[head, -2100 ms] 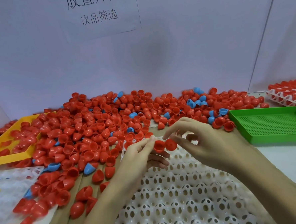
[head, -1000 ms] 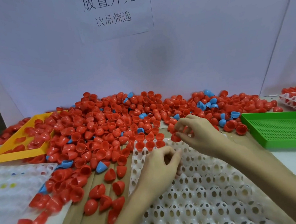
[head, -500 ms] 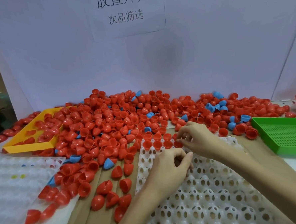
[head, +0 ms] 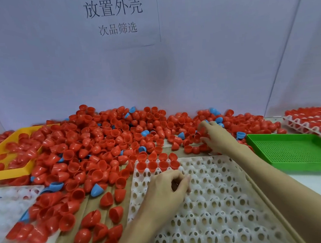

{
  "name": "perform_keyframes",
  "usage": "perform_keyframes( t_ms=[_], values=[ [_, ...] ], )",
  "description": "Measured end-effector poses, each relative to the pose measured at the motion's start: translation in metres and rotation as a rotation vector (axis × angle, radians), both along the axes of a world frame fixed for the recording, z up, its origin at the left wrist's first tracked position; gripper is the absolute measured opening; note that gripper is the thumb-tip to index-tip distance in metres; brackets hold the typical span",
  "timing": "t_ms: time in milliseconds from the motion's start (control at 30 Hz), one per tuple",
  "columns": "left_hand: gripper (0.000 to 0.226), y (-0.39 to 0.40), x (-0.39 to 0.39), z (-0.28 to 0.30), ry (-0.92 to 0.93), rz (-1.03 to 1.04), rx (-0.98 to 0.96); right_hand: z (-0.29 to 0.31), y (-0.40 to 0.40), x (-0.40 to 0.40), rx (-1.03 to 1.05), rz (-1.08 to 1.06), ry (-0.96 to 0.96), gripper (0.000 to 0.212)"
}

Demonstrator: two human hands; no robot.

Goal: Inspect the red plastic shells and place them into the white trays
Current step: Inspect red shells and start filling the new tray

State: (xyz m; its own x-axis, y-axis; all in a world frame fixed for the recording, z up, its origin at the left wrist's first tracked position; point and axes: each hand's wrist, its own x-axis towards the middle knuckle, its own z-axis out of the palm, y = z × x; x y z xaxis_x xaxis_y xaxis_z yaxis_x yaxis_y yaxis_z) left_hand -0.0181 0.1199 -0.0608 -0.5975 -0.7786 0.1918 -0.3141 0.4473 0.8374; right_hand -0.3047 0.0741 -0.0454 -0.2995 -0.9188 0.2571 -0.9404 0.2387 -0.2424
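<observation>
A big heap of red shells covers the table's far half, with a few blue shells mixed in. The white tray with holed cups lies in front of me. Several red shells sit open side up in its far left corner. My left hand rests on the tray just below them, fingers loosely curled, with nothing visible in it. My right hand is stretched into the heap beyond the tray's far edge, its fingers spread among the shells and blurred.
A green perforated tray lies at the right. Behind it a white tray filled with red shells shows. A yellow tray holding shells is at the left, with another white tray below it. Loose shells lie on cardboard.
My right hand has left the tray's far row and reached further out into the heap at the right. My left hand has stayed on the tray. The view has tilted up slightly.
</observation>
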Motion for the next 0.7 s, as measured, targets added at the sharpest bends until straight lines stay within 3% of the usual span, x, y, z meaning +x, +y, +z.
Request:
perform_keyframes(
  t_ms=[67, 133, 267, 467, 600, 700],
  values=[
    [0.034, 0.0, 0.0, 0.001, -0.003, 0.0, 0.003, -0.008, 0.0, -0.007, 0.127, -0.03, 0.169, 0.04],
    [0.034, 0.0, 0.0, 0.001, -0.006, 0.001, -0.003, -0.013, -0.001, -0.008, 0.127, -0.043, 0.202, 0.039],
    [0.035, 0.0, 0.0, 0.001, -0.018, 0.007, -0.012, -0.013, -0.001, -0.007, 0.071, -0.055, 0.193, 0.017],
    [0.035, 0.0, 0.002, 0.002, -0.005, -0.01, 0.021, -0.011, 0.009, -0.006, -0.047, -0.071, 0.033, 0.016],
    [0.035, 0.0, 0.003, 0.004, 0.023, -0.026, 0.056, 0.005, 0.023, 0.0, -0.182, -0.065, -0.213, 0.009],
    [0.03, 0.0, 0.002, 0.005, 0.096, -0.029, 0.081, 0.024, 0.042, 0.013, -0.204, 0.006, -0.609, 0.005]
  ],
)
